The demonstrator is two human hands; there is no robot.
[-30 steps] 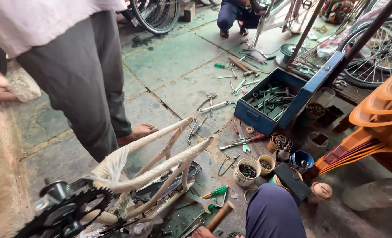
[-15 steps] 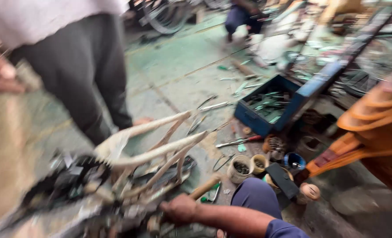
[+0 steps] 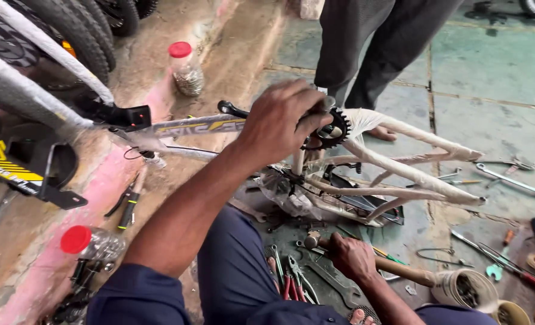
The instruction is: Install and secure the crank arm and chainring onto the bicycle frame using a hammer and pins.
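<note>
Bicycle repair workshop: bike frame [image 3: 400, 162], scattered wrenches [image 3: 511, 179].

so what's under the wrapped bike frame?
Under the wrapped bike frame lie crumpled clear plastic, a dark flat piece and loose tools. The frame tubes hide the rest.

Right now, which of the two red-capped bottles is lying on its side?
The red-capped bottle at lower left lies on its side beside the person's left arm; the other red-capped bottle, farther up the pink floor, stands upright.
</note>
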